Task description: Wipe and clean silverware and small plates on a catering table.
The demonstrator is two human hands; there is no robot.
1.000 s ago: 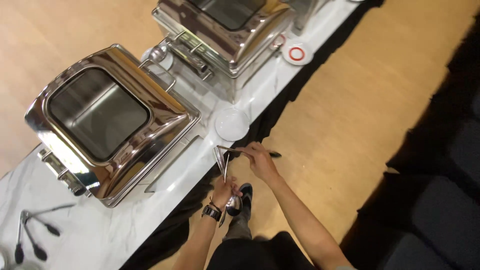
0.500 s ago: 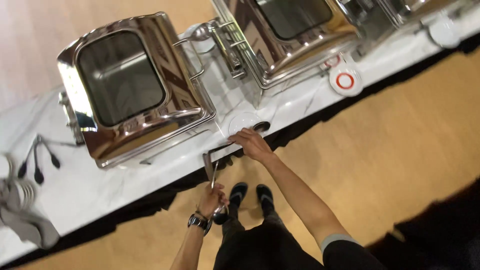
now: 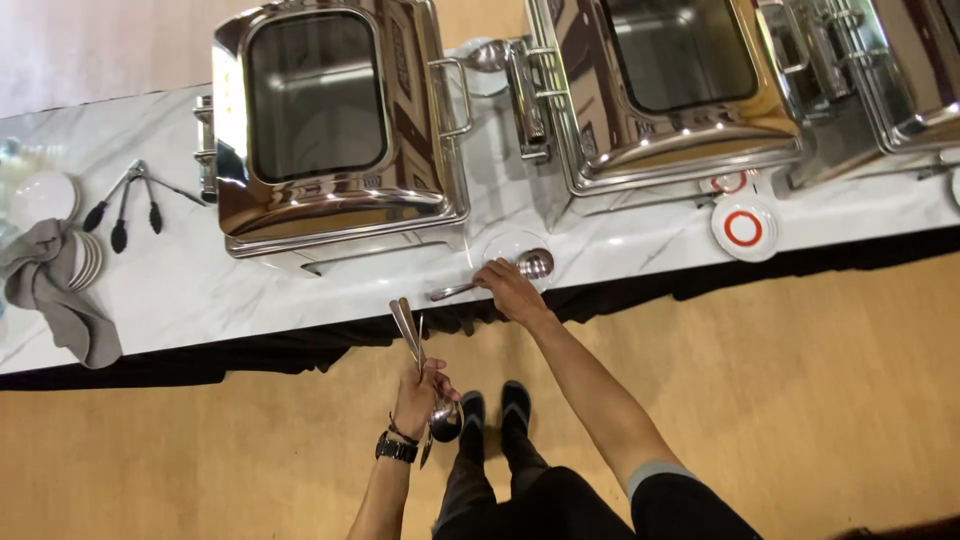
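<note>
Seen from the head camera, looking straight down: a long white marble worktop (image 3: 250,300) with a black skirt along its front edge. On it, three shiny steel food warmers with glass lids, one on the left (image 3: 330,130), one in the middle (image 3: 670,90) and part of a third at the right edge (image 3: 890,80), all shut and apparently empty inside. Right hand (image 3: 508,287) stretched out to the worktop, fingers closed around the handle of a serving spoon (image 3: 500,277), its bowl resting on a small clear saucer (image 3: 505,246) between the first two warmers; so this spoon set down or very nearly so, hand not yet off it. Left hand (image 3: 420,392), with a dark watch at the wrist, held low in front of the body, fingers wrapped tight around a bundle of more serving utensils (image 3: 415,350), long handles pointing up toward the worktop edge, one round bowl hanging below the fist. By judgement, placing partly done: one spoon at its saucer, several still in the left hand. Near the middle warmer, a white saucer with a red ring (image 3: 744,228), nothing on it. Far left, black-tipped tongs (image 3: 125,200), a stack of white plates (image 3: 45,195) and a grey cloth (image 3: 55,290).
</note>
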